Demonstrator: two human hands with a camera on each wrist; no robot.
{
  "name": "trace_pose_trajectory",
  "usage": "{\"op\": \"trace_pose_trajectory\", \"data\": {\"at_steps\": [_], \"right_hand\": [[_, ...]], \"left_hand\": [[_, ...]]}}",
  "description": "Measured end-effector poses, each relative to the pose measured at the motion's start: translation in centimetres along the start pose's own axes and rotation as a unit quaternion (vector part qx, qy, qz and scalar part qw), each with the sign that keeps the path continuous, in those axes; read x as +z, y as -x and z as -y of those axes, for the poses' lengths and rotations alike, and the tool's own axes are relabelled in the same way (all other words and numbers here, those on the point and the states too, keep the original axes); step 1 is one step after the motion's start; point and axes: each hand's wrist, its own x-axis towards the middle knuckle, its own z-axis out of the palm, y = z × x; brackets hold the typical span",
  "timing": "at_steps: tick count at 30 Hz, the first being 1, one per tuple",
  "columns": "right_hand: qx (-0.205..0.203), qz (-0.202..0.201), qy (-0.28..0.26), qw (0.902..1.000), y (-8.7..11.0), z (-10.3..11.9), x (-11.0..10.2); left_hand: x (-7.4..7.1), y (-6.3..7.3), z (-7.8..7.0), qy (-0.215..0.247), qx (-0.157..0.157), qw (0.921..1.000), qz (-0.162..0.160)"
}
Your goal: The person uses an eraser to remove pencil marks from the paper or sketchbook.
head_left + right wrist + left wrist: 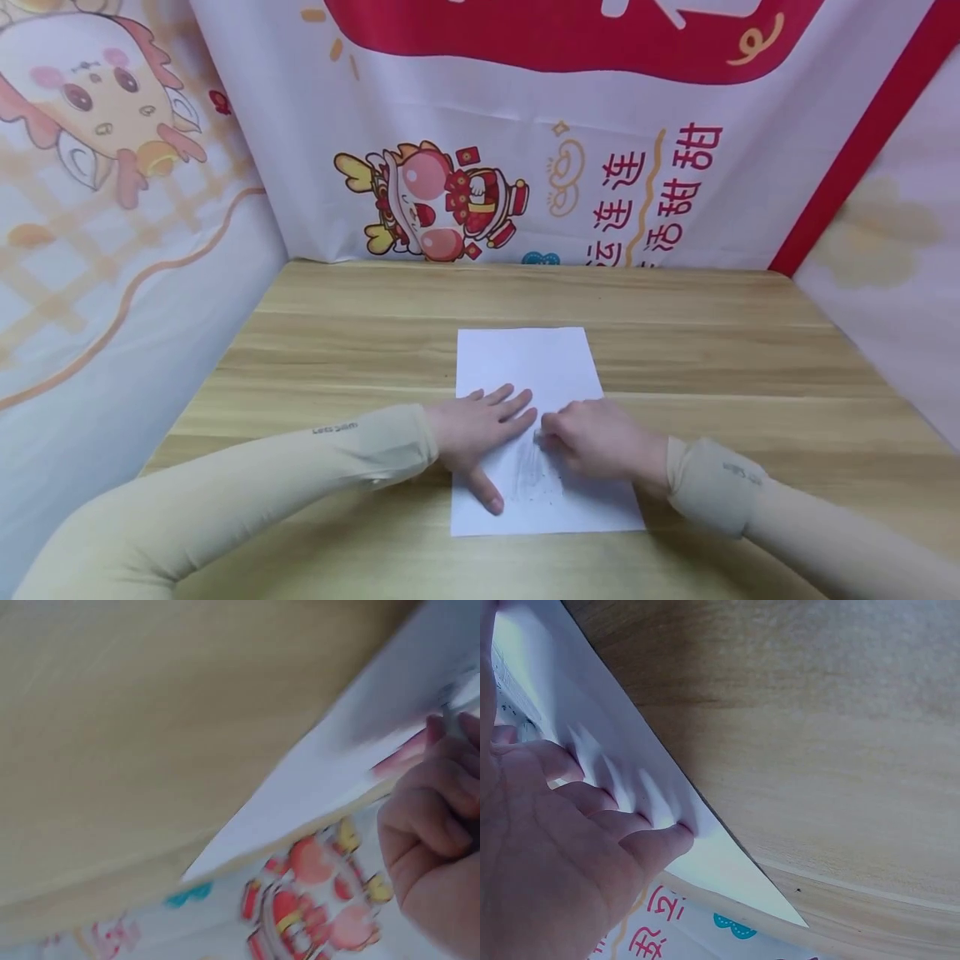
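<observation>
A small greyish object [538, 437] is held against the middle of a rectangular sheet of white paper [525, 358]; most of it is covered by fingers, so its full shape and long axis cannot be told. It is pinched between the fingertips of the right hand [600, 437], whose other fingers are curled in. Beside it, a grey, streaky smudge [529, 471] is spread over the paper towards the near edge, with small dark specks [551, 502] scattered about its lower end. The left part of the sheet is touched by the left hand [476, 429], its fingers spread and its thumb set apart, pointed back towards the person. The paper is laid flat on a light wood-grain table [360, 350], its long axis run from the near side towards the far edge. Both forearms are covered by cream sleeves [262, 475]. Behind the table, a white cloth printed with red lettering and a cartoon figure [300, 167] is hung.
</observation>
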Motion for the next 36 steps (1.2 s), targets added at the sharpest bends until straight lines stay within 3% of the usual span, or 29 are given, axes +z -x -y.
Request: {"op": "trace_pose_trajectory", "data": {"at_steps": [5,10,16,21,28,32,36], "right_hand": [[-0.055,0.028,-0.036,0.9975,0.1,0.1,0.0],[-0.003,0.004,-0.025,0.9997,-0.3,-0.7,0.0],[-0.041,0.024,-0.026,0.9985,0.2,0.2,-0.1],[0.003,0.0,0.004,1.0,-0.4,-0.4,0.2],[-0.042,0.017,0.002,0.999,0.5,-0.6,0.1],[-0.049,0.0,0.007,0.9988,-0.3,-0.5,0.4],[-0.059,0.013,0.019,0.998,-0.7,-0.4,0.2]], "left_hand": [[-0.1,0.1,0.1,-0.004,0.003,1.0,0.0],[-0.3,0.1,0.0,0.001,0.005,1.0,0.007],[-0.1,0.2,0.0,0.001,0.008,1.0,0.002],[-0.1,0.2,0.0,0.005,0.009,1.0,0.001],[0.1,0.0,0.0,0.011,0.021,0.9997,-0.004],[0.1,0.1,0.1,0.009,0.018,0.9998,-0.004],[0.0,0.2,0.2,0.005,0.014,0.9999,-0.004]]}}
